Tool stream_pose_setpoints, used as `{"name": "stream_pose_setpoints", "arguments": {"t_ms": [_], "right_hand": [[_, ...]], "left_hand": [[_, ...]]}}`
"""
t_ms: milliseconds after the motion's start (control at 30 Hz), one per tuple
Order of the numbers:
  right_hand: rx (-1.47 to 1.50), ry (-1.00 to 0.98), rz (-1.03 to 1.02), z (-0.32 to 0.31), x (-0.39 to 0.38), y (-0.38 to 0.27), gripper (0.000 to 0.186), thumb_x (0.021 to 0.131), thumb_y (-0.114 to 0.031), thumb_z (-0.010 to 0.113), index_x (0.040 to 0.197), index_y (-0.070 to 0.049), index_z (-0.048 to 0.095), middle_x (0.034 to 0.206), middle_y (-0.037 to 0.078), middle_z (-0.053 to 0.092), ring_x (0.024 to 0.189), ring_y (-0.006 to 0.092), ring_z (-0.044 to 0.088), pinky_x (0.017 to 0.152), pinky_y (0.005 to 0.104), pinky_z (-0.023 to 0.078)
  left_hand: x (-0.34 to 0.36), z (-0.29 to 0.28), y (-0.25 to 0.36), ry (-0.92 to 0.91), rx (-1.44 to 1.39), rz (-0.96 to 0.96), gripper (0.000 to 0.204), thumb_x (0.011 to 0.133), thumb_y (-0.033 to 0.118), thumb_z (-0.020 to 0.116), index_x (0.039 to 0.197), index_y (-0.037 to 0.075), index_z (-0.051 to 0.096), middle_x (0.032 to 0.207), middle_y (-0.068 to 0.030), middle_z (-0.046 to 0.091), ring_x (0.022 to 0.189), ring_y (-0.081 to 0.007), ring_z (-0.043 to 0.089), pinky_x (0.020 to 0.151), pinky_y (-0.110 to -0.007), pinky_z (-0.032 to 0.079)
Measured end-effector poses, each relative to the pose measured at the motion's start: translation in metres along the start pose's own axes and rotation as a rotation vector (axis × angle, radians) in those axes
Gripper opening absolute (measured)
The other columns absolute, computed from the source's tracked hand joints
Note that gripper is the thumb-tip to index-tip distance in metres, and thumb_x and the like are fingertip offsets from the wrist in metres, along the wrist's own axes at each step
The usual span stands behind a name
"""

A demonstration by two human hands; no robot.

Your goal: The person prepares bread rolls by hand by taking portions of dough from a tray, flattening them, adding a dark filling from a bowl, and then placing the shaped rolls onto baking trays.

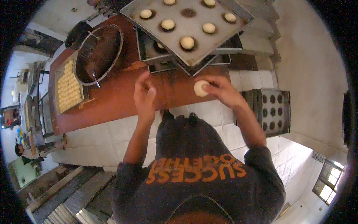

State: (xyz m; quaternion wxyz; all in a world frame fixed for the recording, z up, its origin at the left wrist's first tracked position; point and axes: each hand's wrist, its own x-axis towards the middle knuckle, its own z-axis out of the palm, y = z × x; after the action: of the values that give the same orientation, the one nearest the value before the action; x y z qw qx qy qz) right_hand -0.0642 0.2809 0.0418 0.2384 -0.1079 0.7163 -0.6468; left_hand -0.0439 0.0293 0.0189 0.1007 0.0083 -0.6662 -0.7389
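Note:
My right hand point(223, 91) pinches a pale, round dough ball point(200, 88) between thumb and fingers, above the near edge of the reddish-brown table point(112, 97). To its left, my left hand point(144, 91) is raised with thumb and fingers apart, holding nothing. Beyond both hands, a metal baking tray point(149, 28) lies cornerwise on top of other stacked trays point(162, 66). Several dough balls sit spaced out on it, among them one near the front corner point(187, 43). Each rests on a dark round patch; one such patch point(188, 13) shows bare.
A large dark round pan point(99, 56) with a spoon point(96, 79) stands at the table's left. Next to it is a tray packed with rows of dough balls point(69, 87). More trays with dark round patches point(276, 112) are stacked at right. Another person point(28, 150) is far left.

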Motion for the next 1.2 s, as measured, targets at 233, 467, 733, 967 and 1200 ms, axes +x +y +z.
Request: {"name": "stream_pose_setpoints", "arguments": {"t_ms": [233, 467, 733, 967, 1200], "right_hand": [[-0.415, 0.842, -0.712, -0.092, 0.139, -0.144, 0.036, 0.073, -0.013, 0.065, 0.104, 0.002, 0.055, 0.100, 0.010, 0.060, 0.091, 0.0174, 0.056, 0.081, 0.0302, 0.044], [-1.380, 0.454, -0.288, -0.134, 0.286, -0.041, 0.030, 0.070, -0.007, 0.060, 0.100, -0.005, 0.059, 0.096, 0.015, 0.061, 0.085, 0.0310, 0.058, 0.075, 0.0373, 0.046], [-1.282, 0.522, -0.308, -0.071, 0.233, -0.061, 0.041, 0.068, 0.002, 0.051, 0.107, -0.008, 0.055, 0.091, 0.018, 0.060, 0.083, 0.0334, 0.058, 0.074, 0.0392, 0.045], [-0.860, 1.306, -0.476, -0.102, 0.052, 0.023, 0.029, 0.076, -0.004, 0.054, 0.105, -0.006, 0.055, 0.084, 0.013, 0.060, 0.074, 0.0257, 0.059, 0.065, 0.0326, 0.047], [-0.824, 1.360, 0.378, -0.208, -0.178, 0.327, 0.024, 0.075, -0.012, 0.057, 0.096, -0.002, 0.056, 0.091, 0.016, 0.058, 0.085, 0.0280, 0.057, 0.070, 0.0388, 0.045]], "left_hand": [[-0.029, -0.075, -0.049, 0.271, -0.077, -0.300, 0.028, 0.084, 0.012, 0.051, 0.109, 0.001, 0.049, 0.087, -0.0013, 0.051, 0.078, -0.0092, 0.048, 0.066, -0.023, 0.040], [-0.034, -0.112, -0.054, 0.336, -0.104, -0.346, 0.025, 0.083, 0.011, 0.052, 0.106, 0.001, 0.050, 0.082, -0.0027, 0.051, 0.072, -0.0108, 0.050, 0.062, -0.023, 0.040], [-0.015, -0.123, -0.062, 0.189, 0.000, -0.419, 0.025, 0.082, 0.006, 0.053, 0.106, 0.002, 0.049, 0.086, -0.0029, 0.050, 0.076, -0.0106, 0.047, 0.066, -0.024, 0.040], [-0.009, -0.014, -0.071, -0.109, 0.234, -0.240, 0.038, 0.081, 0.006, 0.056, 0.116, 0.002, 0.041, 0.091, -0.0047, 0.050, 0.081, -0.0111, 0.048, 0.074, -0.025, 0.040], [-0.030, 0.106, -0.124, -0.193, 0.822, 0.304, 0.047, 0.080, 0.004, 0.054, 0.122, 0.001, 0.033, 0.098, -0.0079, 0.047, 0.085, -0.0151, 0.046, 0.074, -0.027, 0.041]]}}
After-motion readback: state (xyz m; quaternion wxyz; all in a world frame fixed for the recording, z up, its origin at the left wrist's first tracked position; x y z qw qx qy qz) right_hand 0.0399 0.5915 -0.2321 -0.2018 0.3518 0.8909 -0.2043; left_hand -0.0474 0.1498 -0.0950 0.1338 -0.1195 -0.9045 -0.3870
